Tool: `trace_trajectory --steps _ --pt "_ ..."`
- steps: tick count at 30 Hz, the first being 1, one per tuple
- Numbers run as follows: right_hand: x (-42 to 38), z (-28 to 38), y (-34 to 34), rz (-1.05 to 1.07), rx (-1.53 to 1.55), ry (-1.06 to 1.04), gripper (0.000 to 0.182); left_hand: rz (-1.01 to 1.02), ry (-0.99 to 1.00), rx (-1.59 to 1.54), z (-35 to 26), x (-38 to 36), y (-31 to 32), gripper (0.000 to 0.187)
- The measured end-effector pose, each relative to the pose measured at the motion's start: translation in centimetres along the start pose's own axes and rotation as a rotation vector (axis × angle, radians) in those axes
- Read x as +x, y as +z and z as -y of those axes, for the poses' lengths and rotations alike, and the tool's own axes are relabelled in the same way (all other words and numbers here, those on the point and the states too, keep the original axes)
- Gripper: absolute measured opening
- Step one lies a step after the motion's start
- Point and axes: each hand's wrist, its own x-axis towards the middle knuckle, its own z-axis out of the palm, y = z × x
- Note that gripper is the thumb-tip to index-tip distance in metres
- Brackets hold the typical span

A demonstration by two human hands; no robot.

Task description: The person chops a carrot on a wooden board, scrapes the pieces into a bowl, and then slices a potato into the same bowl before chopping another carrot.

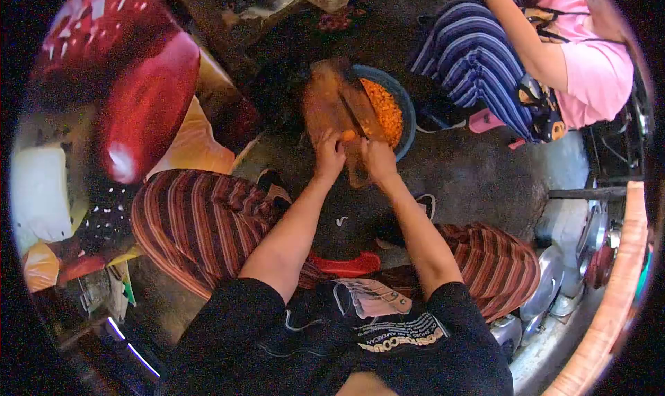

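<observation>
A wooden chopping board (321,105), blurred, lies in front of me, partly over a blue basin (411,112). Diced orange carrot (385,112) fills the part of the basin that shows. My right hand (379,160) is wrapped round the handle of a knife (355,116), whose dark blade points away from me across the board. Just left of the blade, my left hand (330,155) has its fingers closed at a small orange piece of carrot (348,135) on the board.
Another person in striped blue trousers (464,49) sits at the upper right, close to the basin. Metal pots and lids (542,285) stand at the right. A printed sheet with large red shapes (149,112) covers the left side. Something red (346,265) lies between my knees.
</observation>
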Motion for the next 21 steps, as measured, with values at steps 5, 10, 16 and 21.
trace_trajectory --steps 5,10,16,21 --pt "-0.3 0.2 2.1 0.010 -0.024 0.140 0.043 -0.057 0.078 0.041 0.2 0.0 0.1 0.011" --pt "0.2 0.9 -0.1 -0.035 0.048 0.057 0.042 -0.002 -0.051 0.040 -0.7 0.3 -0.2 0.012" --pt "0.0 0.5 2.3 0.007 0.020 0.141 0.038 -0.124 0.031 0.028 -0.2 -0.1 0.5 0.010" --pt "0.1 0.3 1.8 -0.039 0.180 0.076 0.036 0.018 -0.110 -0.088 -0.5 0.0 -0.4 0.012"
